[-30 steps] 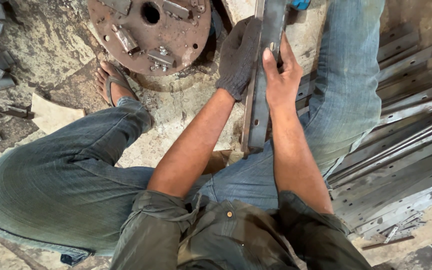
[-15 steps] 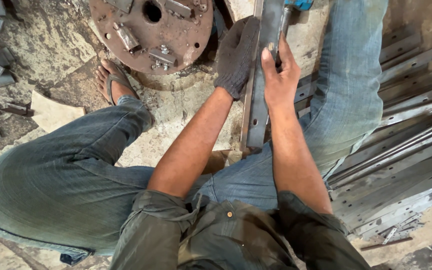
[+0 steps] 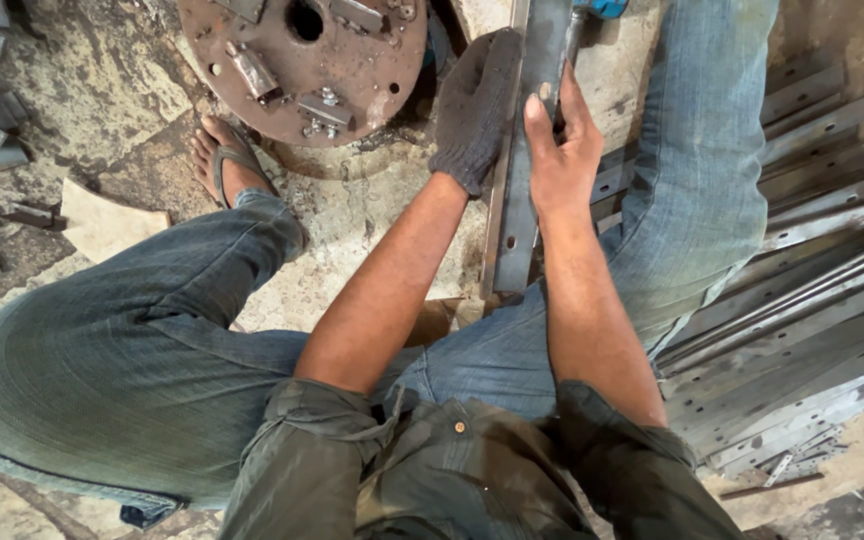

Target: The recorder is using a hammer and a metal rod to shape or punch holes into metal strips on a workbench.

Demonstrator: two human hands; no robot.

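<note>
I was seated low over the floor [image 3: 372, 215], knees spread, and the biggest thing in front of me was the rusty round plate [image 3: 302, 65] at the far left, studded with bolted blocks and a centre hole. To the right lay the stack of long grey steel strips [image 3: 802, 330], fanned out beside my right leg.

Between my knees stood the long steel bar [image 3: 527, 170], running from near my lap away to the far edge of view. My left hand [image 3: 477, 105], in a dark knit glove, was curled closed against the bar's left edge, steadying it. My right hand [image 3: 562, 150], bare, was wrapped around a slim tool shaft [image 3: 572, 40] with a blue top, fingers shut on it and thumb pressed along the bar's face.

I judged the step in hand to be working the far end of that bar with the tool while the glove pinned it. The next move, as I read it, called for keeping the bar from twisting and the tool square to the face; the tip itself was out of view.
</note>
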